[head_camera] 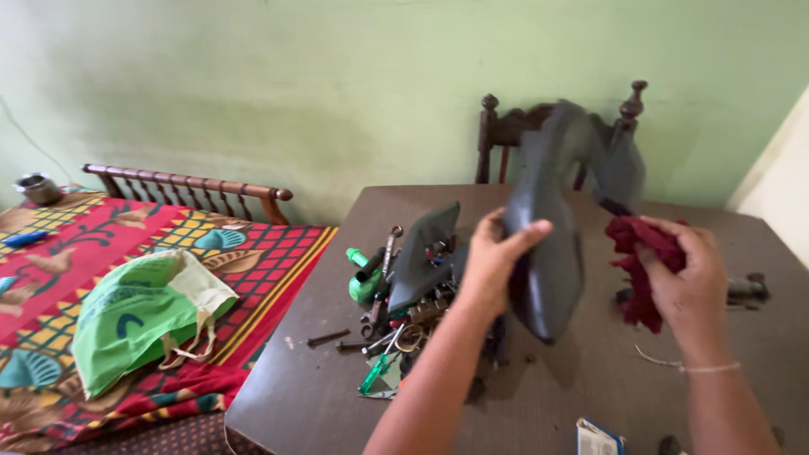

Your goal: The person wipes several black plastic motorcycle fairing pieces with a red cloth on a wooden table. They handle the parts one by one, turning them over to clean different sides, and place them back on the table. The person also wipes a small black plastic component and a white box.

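Note:
My left hand (495,257) grips a large curved dark grey plastic panel (552,211) and holds it up above the brown table (337,388). My right hand (691,274) is closed around a crumpled dark red rag (639,253) just to the right of the panel. The rag's upper end touches or nearly touches the panel's far side. Under my left hand lies a pile of hand tools (396,320) with wrenches, screwdrivers and a second dark panel piece (425,253).
A wooden chair (499,135) stands behind the table against the green wall. To the left is a bed with a red patterned cover (109,227) and a green cloth bag (143,312). A small carton (598,438) sits at the table's near edge, a metal part (748,289) at far right.

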